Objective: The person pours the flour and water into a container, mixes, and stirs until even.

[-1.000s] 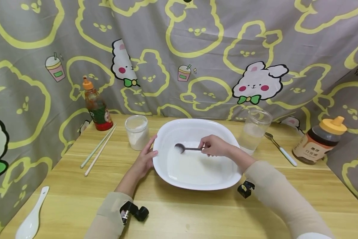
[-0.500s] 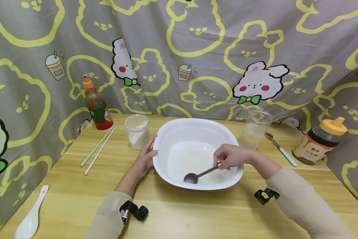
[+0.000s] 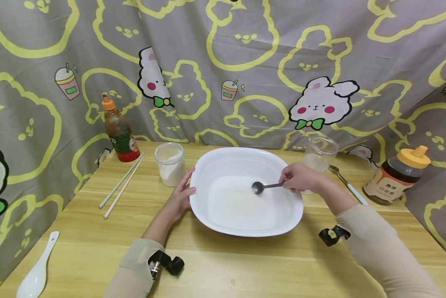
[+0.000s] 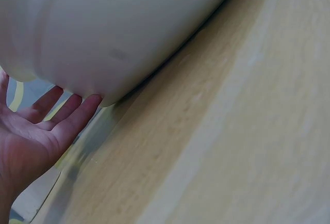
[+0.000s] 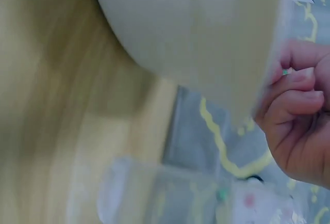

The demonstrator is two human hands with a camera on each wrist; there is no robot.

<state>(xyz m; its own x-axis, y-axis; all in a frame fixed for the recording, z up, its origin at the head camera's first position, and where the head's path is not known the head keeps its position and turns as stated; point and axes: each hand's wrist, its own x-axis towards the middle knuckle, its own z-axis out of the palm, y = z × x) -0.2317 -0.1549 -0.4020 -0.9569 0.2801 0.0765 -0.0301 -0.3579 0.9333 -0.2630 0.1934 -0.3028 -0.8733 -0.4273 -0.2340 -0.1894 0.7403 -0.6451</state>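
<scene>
Wooden table, bowl at ctr. We see left hand flat vs bowl's left rim, fingers straight; right hand pinches spoon inside it.

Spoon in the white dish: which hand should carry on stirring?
Probably right. The right hand pinches the spoon handle, its bowl inside the white dish. The left hand steadies the rim.

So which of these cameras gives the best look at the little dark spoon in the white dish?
The head view: the spoon shows whole, pinched by the right hand over the white dish. The left wrist view shows only the dish's underside and the left hand; the right wrist view is blurred, showing curled fingers but no clear spoon.
</scene>
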